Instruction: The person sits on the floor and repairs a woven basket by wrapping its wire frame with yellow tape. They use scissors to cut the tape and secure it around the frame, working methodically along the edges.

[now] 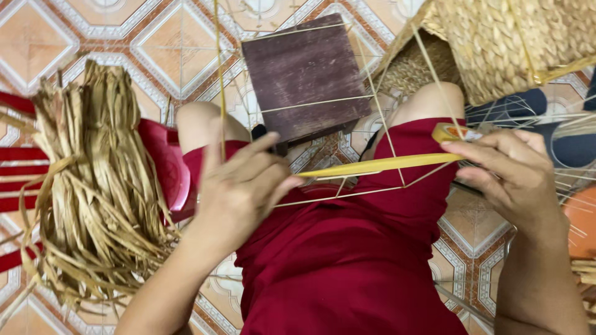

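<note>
My left hand pinches the free end of a flat yellow tape strip, stretched tight over my lap, and my right hand grips the tape roll. A thin wire frame surrounds a dark wooden board. Dry straw bundle lies at left (rough, fibrous), woven basket at right.

Yellow tape strip; dark brown board; red skirt.
</note>
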